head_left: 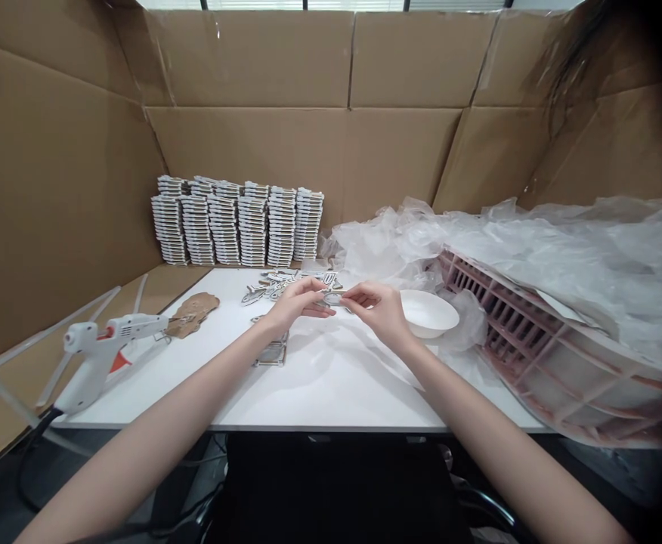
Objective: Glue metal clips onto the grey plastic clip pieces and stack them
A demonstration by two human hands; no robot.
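Above the middle of the white table (331, 400), my left hand (300, 306) and my right hand (379, 308) pinch a small flat grey-and-white piece (332, 299) between them, one at each end. Its exact kind is too small to make out. Just beyond lies a loose heap of similar flat cut-out pieces (268, 287), partly hidden by my fingers. Under my left wrist sits a small rectangular frame-like piece (273, 353), half covered by the forearm. A white bowl (430, 313) stands to the right of my right hand.
A white hot glue gun (104, 347) rests at left, its nozzle over a brown cardboard scrap (193, 313). Several tall stacks of flat pieces (226, 223) stand at the back. A tilted pink plastic basket (535, 355) and clear plastic bags (478, 234) fill the right. Cardboard walls (252, 143) surround the table.
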